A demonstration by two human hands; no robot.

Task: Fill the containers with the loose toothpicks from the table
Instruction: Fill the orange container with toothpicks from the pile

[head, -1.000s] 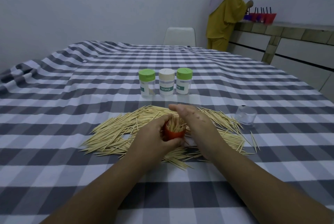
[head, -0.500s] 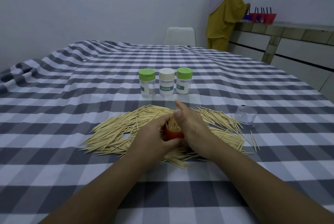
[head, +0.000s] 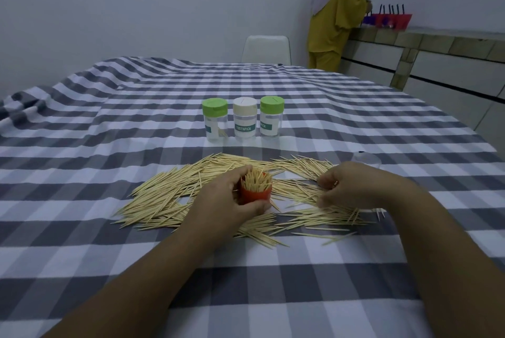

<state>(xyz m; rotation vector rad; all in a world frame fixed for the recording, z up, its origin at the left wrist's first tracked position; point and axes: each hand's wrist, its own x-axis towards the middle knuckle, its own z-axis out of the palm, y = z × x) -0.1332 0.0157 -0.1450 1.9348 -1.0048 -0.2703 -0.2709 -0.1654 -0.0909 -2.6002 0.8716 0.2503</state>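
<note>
A: Left hand (head: 218, 198) grips red container (head: 255, 195), nearly full, pile centre. Right hand (head: 352, 187) curled into loose toothpicks (head: 169, 195) at 3 o'clock; pinch unclear.

B: Risk: cramming more splays sticks, tips it onto desk (head: 82, 124).

A matt woven cloth (head: 109, 124) in grey and white checks covers the desk, rumpled at its far left corner. The toothpicks (head: 169, 201) are pale, dull wood. The three jars (head: 244, 122) are clear glossy plastic with smooth caps, and the red cup (head: 257, 195) looks like smooth matt plastic.
</note>
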